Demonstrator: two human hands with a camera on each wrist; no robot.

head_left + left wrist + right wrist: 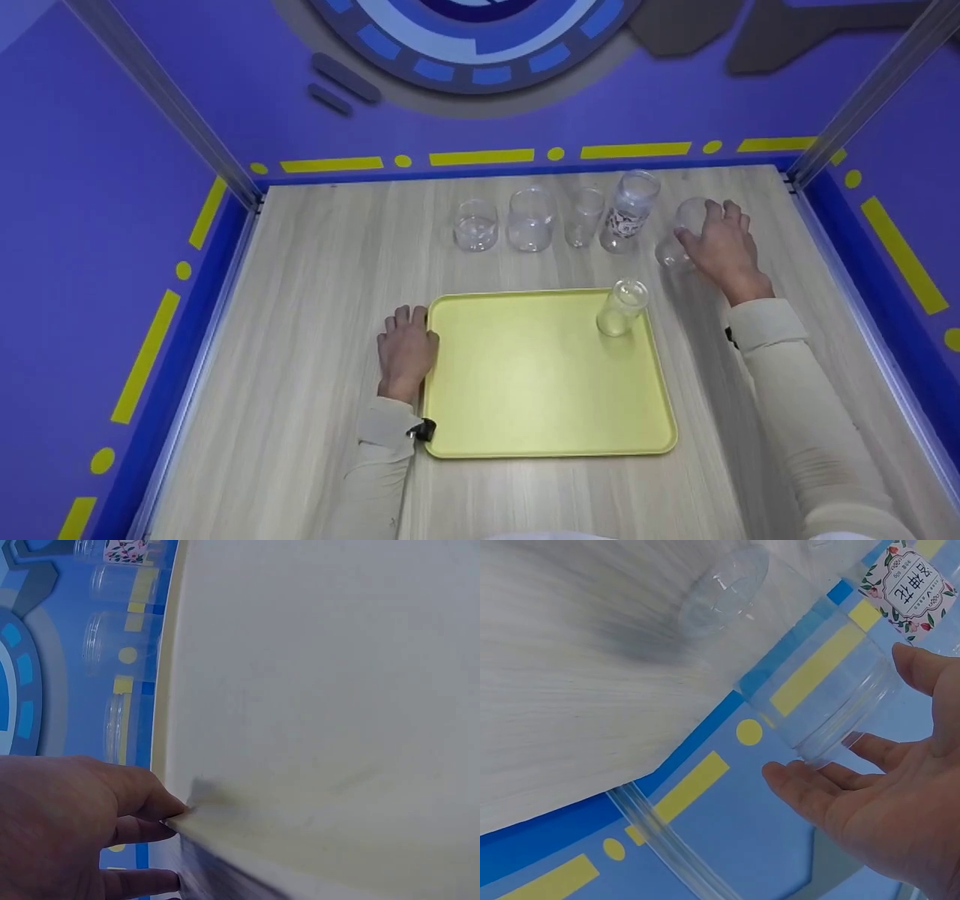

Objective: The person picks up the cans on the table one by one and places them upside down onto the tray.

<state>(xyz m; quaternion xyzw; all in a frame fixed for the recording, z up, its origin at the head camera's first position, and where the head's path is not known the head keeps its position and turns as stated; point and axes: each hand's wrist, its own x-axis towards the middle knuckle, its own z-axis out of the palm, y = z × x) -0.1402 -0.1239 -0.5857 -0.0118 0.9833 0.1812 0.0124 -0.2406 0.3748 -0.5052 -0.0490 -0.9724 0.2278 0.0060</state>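
In the head view my left hand (406, 349) is at the upper left corner of a yellow tray (547, 448). The left wrist view shows its thumb and fingers pinching the tray's rim (169, 675) at the corner. My right hand (721, 246) spreads around the upper part of a clear jar (672, 253), which stands at the right end of a row. From the right wrist, thumb and fingers show on opposite sides of this jar's rim, with the hand spanning wider than the glass. Another clear jar (618, 318) stands in the tray's upper right corner.
Left of the right hand stand a tall jar with a floral label (625, 223), a narrow jar (583, 222), a wide jar (531, 225) and a low jar (475, 231). Blue printed walls (480, 131) enclose the wooden table (322, 247) behind and on both sides.
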